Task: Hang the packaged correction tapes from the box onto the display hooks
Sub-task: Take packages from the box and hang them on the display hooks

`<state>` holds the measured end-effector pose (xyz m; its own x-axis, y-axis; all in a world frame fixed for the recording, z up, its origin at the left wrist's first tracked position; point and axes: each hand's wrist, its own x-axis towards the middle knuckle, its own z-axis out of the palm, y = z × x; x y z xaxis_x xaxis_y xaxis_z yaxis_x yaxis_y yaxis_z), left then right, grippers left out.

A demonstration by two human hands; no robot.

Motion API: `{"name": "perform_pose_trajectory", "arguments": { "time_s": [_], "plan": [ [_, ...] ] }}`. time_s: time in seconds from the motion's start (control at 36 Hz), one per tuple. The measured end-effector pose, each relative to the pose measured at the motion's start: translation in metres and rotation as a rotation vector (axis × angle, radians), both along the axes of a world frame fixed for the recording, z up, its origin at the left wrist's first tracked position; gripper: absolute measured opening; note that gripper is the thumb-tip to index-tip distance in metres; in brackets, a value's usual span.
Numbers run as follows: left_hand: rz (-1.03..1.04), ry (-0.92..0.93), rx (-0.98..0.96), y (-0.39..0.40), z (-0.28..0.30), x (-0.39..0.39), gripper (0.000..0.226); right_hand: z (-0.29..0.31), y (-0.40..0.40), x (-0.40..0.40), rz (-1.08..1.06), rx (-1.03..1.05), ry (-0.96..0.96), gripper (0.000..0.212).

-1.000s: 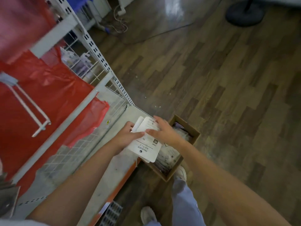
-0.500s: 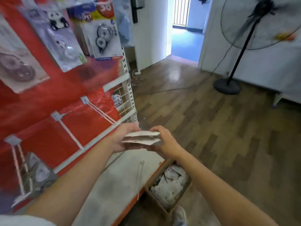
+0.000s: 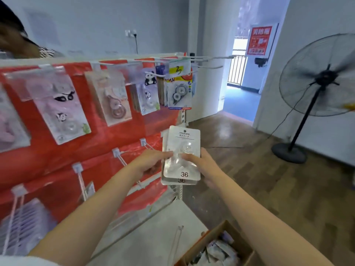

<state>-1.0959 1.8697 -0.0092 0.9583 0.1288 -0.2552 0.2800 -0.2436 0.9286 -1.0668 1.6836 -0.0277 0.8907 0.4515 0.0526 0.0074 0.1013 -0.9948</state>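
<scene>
Here the whole matter turns on the hang hole near the top edge of the stack of packaged correction tapes [image 3: 181,150] and how it lines up with a free display hook [image 3: 123,160] on the red backing panel [image 3: 57,164]. The stack is held upright, long axis vertical, printed header above and the number 36 at the bottom, facing the camera. Both hands hold it at mid-height, so most of the card, and the hole with it, rises above the grip. The left hand [image 3: 151,163] pinches the left edge, thumb on the front over the clear blister and fingers curled behind; the right hand [image 3: 199,166] pinches the right edge the same way, thumb on the front beside the left thumb. At least two packs are there, since a second card edge and a second 36 peek out below the front one. The bare hooks jut out to the left of the stack, at about the level of the grip and lower, so the left hand is nearer them. By my reading, the packs must travel left and be turned so the card face meets a hook tip. The cardboard box [image 3: 217,246] with the remaining packs sits on the floor at lower right, well apart from the hands.
</scene>
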Motion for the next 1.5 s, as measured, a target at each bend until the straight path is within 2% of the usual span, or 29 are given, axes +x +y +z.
{"name": "perform_pose_trajectory", "arguments": {
  "time_s": [0.06, 0.11, 0.28, 0.42, 0.5, 0.67, 0.75, 0.97, 1.0, 1.08, 1.11, 1.17, 1.28, 1.42, 1.5],
  "plan": [
    [0.016, -0.019, 0.013, 0.008, 0.001, -0.006, 0.027, 0.006, 0.004, -0.005, 0.065, 0.020, 0.023, 0.035],
    [0.048, -0.050, -0.039, 0.014, 0.000, -0.012, 0.019, 0.006, 0.011, -0.006, 0.104, 0.016, 0.046, 0.044],
    [0.130, -0.095, -0.333, 0.023, 0.001, -0.031, 0.025, 0.011, 0.038, -0.010, 0.114, -0.002, 0.058, 0.046],
    [0.234, -0.184, -0.238, 0.037, 0.005, -0.040, 0.035, 0.013, 0.053, -0.019, 0.118, -0.056, 0.032, 0.046],
    [0.313, -0.228, -0.152, 0.046, 0.004, -0.046, 0.026, 0.012, 0.059, -0.020, 0.067, -0.081, -0.001, 0.042],
    [0.461, -0.312, -0.262, 0.076, 0.008, -0.064, 0.018, 0.014, 0.056, -0.012, -0.152, -0.038, 0.036, 0.038],
    [0.466, -0.315, -0.252, 0.088, 0.009, -0.072, 0.017, 0.015, 0.058, -0.014, -0.137, -0.062, 0.025, 0.040],
    [0.496, -0.313, -0.231, 0.095, 0.008, -0.089, 0.016, 0.022, 0.079, -0.032, -0.081, -0.086, 0.084, 0.028],
    [0.501, -0.305, -0.230, 0.095, 0.008, -0.092, 0.016, 0.021, 0.083, -0.032, -0.079, -0.109, 0.083, 0.034],
    [0.537, -0.284, -0.213, 0.096, 0.011, -0.104, 0.016, 0.009, 0.091, -0.024, -0.046, -0.109, 0.099, 0.073],
    [0.553, -0.281, -0.213, 0.096, 0.012, -0.108, 0.016, 0.007, 0.093, -0.023, -0.023, -0.103, 0.103, 0.079],
    [0.591, -0.271, -0.208, 0.095, 0.012, -0.116, 0.015, 0.014, 0.095, -0.033, 0.019, -0.108, 0.109, 0.070],
    [0.670, -0.247, -0.177, 0.091, 0.014, -0.133, 0.018, 0.032, 0.092, -0.061, 0.064, -0.130, 0.091, 0.023],
    [0.729, -0.241, -0.174, 0.070, 0.017, -0.157, 0.027, 0.040, 0.082, -0.076, 0.148, -0.130, 0.043, 0.018],
    [0.750, -0.255, -0.167, 0.052, 0.018, -0.171, 0.026, 0.040, 0.070, -0.086, 0.156, -0.108, 0.091, 0.020]
  ]
}}
